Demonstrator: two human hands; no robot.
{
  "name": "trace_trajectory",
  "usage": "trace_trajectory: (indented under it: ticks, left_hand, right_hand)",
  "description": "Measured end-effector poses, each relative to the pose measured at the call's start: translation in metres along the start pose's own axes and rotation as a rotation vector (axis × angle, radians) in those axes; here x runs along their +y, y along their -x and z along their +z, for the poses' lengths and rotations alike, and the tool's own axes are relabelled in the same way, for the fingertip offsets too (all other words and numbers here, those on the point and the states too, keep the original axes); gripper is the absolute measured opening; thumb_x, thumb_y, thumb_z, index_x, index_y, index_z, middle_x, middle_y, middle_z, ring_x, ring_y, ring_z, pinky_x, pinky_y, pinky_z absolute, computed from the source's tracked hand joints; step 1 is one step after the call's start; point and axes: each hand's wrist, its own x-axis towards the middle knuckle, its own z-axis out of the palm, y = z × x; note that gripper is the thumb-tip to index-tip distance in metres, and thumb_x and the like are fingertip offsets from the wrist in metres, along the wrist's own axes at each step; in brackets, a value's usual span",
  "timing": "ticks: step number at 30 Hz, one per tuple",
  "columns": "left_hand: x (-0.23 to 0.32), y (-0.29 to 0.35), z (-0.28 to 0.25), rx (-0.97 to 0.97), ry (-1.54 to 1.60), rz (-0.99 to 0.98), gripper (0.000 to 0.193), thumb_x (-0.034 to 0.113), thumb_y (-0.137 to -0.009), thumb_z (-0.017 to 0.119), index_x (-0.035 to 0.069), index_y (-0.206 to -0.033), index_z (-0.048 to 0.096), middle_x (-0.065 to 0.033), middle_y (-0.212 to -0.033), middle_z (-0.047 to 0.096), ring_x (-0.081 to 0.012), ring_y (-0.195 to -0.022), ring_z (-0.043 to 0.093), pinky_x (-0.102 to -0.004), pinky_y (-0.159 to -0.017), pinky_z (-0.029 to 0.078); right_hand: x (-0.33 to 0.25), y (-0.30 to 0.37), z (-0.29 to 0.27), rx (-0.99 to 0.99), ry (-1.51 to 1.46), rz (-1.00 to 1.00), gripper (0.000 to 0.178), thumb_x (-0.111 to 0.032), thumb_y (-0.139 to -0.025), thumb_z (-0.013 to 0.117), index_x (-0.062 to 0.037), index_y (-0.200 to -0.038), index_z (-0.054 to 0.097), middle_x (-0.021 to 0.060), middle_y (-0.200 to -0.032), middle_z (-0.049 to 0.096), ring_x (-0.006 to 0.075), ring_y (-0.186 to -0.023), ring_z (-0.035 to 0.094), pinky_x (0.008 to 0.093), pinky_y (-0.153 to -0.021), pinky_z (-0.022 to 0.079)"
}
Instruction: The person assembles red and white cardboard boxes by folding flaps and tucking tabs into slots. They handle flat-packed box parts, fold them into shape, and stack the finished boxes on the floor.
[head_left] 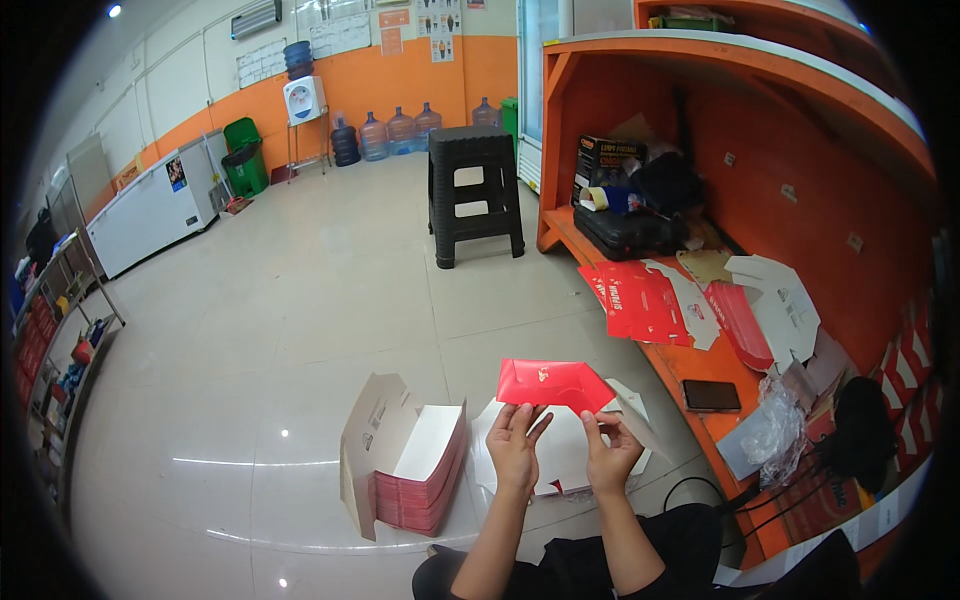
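A red folding carton [545,382], partly folded and with a small pale print, is held up in front of me. Its lower left edge is pinched by my left hand [513,450], thumb and fingers closed on it. My right hand [611,455] grips the lower right part, where a flap bends away. Below the hands, white carton sheets [562,432] lie on the floor, partly hidden by my arms. To their left stands a thick stack of flat cartons [420,497], white on top with red edges, beside an upright open cardboard wrapper [372,440].
An orange shelf unit [655,372] on the right bears red flat cartons [650,300], a phone [711,396], a black case [625,232] and clear plastic [775,430]. A black stool [475,195] stands ahead. A chest freezer [150,215] is far left.
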Motion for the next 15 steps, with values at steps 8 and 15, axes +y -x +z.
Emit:
trace_trajectory:
  ticks: [8,15]
  left_hand:
    - [-0.012,0.004,-0.002,0.062,-0.113,0.090,0.020,0.004,-0.081,0.068,0.001,-0.100,0.060,-0.0067,-0.089,0.065,-0.0140,-0.080,0.063,-0.0281,-0.072,0.051]
    - [-0.020,0.010,0.001,0.014,-0.144,0.138,0.021,0.003,-0.080,0.070,0.000,-0.099,0.062,-0.0063,-0.090,0.066,-0.0129,-0.077,0.061,-0.0259,-0.073,0.049]
  right_hand:
    - [0.004,0.011,0.004,0.016,0.069,0.021,0.015,0.001,-0.076,0.071,-0.0039,-0.075,0.057,0.0017,-0.075,0.058,0.0084,-0.065,0.056,0.0206,-0.061,0.045]
    - [-0.008,0.013,0.013,-0.023,-0.328,0.300,0.012,-0.002,-0.078,0.070,-0.0039,-0.078,0.059,0.0039,-0.075,0.062,0.0099,-0.066,0.056,0.0221,-0.062,0.044]
